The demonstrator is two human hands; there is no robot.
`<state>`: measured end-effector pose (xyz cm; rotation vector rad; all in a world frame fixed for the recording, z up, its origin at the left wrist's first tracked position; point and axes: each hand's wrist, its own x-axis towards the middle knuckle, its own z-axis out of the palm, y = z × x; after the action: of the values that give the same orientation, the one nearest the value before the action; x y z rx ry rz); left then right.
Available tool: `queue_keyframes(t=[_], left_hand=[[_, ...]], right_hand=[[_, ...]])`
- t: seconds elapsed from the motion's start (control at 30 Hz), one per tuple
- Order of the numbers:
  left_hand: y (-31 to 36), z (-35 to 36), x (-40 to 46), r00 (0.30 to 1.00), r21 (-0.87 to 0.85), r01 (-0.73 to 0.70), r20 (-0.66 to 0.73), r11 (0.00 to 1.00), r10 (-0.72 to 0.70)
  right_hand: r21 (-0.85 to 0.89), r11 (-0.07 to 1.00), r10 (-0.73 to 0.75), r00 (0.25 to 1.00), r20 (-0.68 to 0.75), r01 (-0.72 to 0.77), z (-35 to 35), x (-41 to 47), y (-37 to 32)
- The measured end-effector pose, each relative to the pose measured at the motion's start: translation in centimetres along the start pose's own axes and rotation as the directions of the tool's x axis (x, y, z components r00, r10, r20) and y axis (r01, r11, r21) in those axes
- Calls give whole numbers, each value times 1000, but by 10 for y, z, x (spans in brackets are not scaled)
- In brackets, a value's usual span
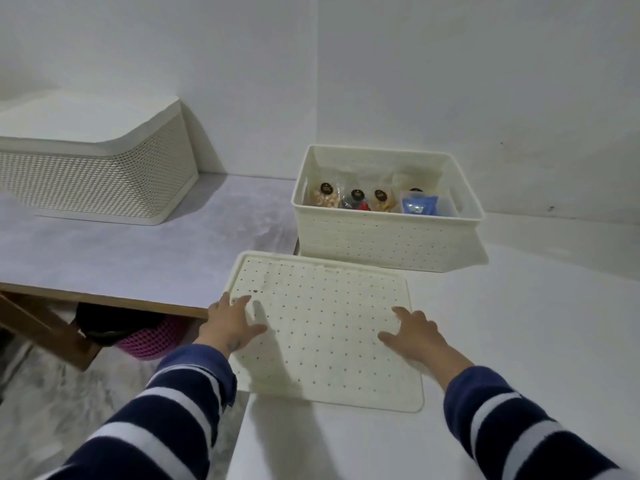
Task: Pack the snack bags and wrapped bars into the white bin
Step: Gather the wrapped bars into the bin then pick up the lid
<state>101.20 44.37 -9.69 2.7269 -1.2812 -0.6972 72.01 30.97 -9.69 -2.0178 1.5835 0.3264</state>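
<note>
The white perforated bin (pixel 384 237) stands open at the back of the white table. Inside it stand several clear snack bags (pixel 353 199) with dark round labels and a blue wrapped pack (pixel 419 205). Its flat perforated lid (pixel 329 327) lies on the table in front of the bin, overhanging the left edge. My left hand (pixel 230 325) rests spread on the lid's left side. My right hand (pixel 414 336) rests spread on its right side. Neither hand grips anything.
A larger lidded mesh basket (pixel 93 168) sits on the grey table (pixel 138 258) to the left. Under that table a pink mesh basket (pixel 152 341) holds something dark. Walls close in behind both tables. Bare white tabletop (pixel 536 323) lies to the right.
</note>
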Motion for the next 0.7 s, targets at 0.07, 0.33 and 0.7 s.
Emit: queue_keyframes(t=[0.07, 0.33, 0.7], left_hand=[[-7, 7, 12, 1000, 2, 8, 9, 1000, -8], [-17, 12, 26, 1000, -69, 23, -4, 997, -23], [-7, -13, -10, 960, -371, -170, -271, 913, 69]], right_hand=[[12, 998, 63, 998, 1, -63, 13, 9, -3], [151, 969, 207, 976, -66, -195, 25, 24, -10], [350, 937, 162, 891, -423, -4, -5, -37, -20]])
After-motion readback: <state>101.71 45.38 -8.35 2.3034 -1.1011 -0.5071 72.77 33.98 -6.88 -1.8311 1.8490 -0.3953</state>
